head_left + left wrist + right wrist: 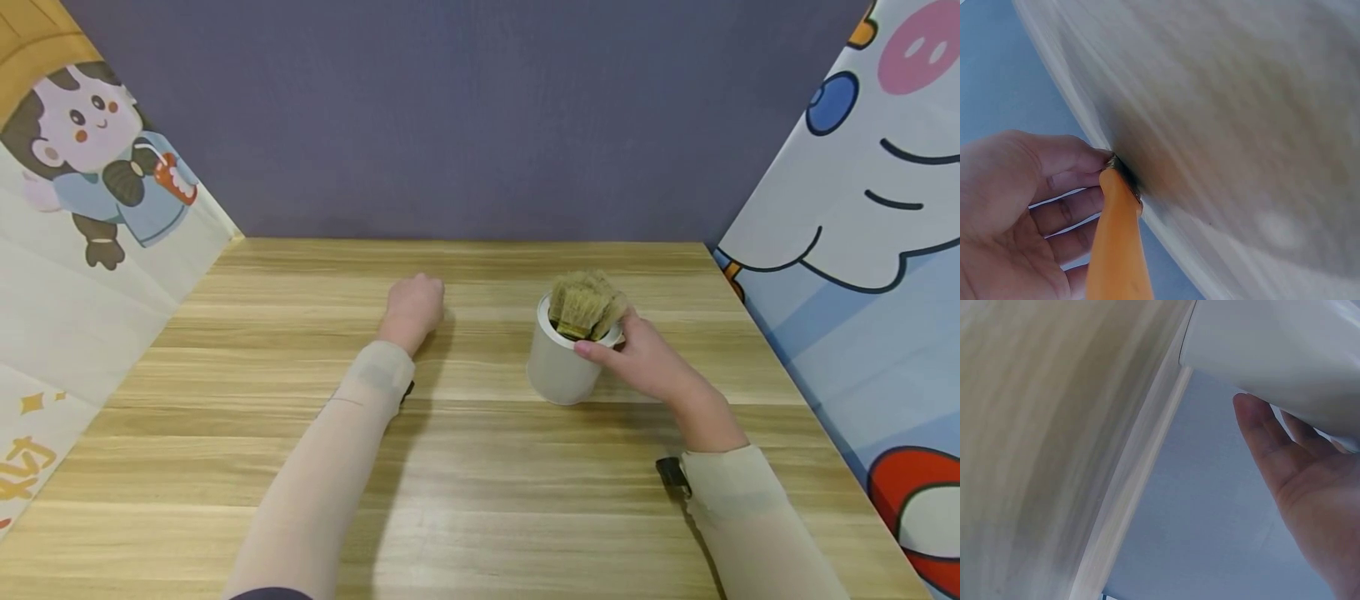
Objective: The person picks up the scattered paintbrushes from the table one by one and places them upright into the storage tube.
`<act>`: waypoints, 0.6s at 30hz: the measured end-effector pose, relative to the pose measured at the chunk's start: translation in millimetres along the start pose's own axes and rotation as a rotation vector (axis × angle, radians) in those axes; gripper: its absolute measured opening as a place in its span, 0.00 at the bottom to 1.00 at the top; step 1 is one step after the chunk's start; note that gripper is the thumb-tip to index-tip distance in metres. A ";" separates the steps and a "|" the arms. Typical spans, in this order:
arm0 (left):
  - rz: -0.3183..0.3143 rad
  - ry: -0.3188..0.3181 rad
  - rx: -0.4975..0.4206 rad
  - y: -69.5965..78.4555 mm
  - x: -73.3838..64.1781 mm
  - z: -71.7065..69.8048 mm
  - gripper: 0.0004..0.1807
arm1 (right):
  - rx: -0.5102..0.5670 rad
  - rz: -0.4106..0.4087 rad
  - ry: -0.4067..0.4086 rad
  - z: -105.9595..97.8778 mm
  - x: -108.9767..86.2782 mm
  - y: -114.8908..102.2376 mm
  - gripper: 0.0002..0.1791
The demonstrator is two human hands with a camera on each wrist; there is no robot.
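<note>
A white can (564, 371) stands on the table right of centre, with a bunch of pale-bristled brushes (582, 305) standing bristles-up in it. My right hand (651, 357) holds the can at its right side, thumb near the rim. In the right wrist view, the fingers of this hand (1300, 462) lie against the can's smooth wall (1272, 353). Farther left, my left hand (415, 305) is low over the table. The left wrist view shows this hand (1019, 206) pinching an orange-handled tool (1119, 250) near a dark, metallic-looking part; its far end is hidden.
The wooden table (465, 483) ends at a purple-grey wall (480, 117) behind. Panels with cartoon prints rise along the left side (97, 275) and the right side (885, 358). A black strap piece (672, 477) hangs at the right sleeve's cuff.
</note>
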State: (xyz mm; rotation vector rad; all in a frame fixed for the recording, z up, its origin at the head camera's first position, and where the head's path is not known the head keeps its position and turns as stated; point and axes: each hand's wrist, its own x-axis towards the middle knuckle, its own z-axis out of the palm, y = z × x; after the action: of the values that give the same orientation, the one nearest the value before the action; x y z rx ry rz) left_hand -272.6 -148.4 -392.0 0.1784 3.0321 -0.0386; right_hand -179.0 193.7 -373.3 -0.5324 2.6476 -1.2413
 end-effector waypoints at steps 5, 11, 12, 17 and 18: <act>0.001 0.007 -0.002 0.0 -0.1 0.9 0.11 | -0.004 -0.003 0.001 -0.4 -0.2 0.1 0.51; -0.002 0.026 -0.007 -0.1 0.3 2.1 0.10 | -0.008 -0.004 -0.002 0.1 -0.4 -0.9 0.51; -0.002 0.028 -0.008 -0.1 0.5 2.4 0.10 | -0.008 -0.006 -0.002 0.2 -0.4 -1.0 0.51; 0.002 0.025 -0.005 -1.0 0.8 3.5 0.10 | 0.003 -0.008 0.000 0.4 -0.4 -0.4 0.52; 0.003 0.021 -0.003 -1.2 1.1 3.7 0.10 | 0.007 -0.008 0.000 0.4 -0.4 -0.3 0.52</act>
State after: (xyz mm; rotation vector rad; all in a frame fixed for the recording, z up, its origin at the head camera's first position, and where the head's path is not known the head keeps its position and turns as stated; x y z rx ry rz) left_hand -273.4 -149.6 -395.8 0.1836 3.0529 -0.0329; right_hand -178.4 193.4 -373.3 -0.5430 2.6429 -1.2521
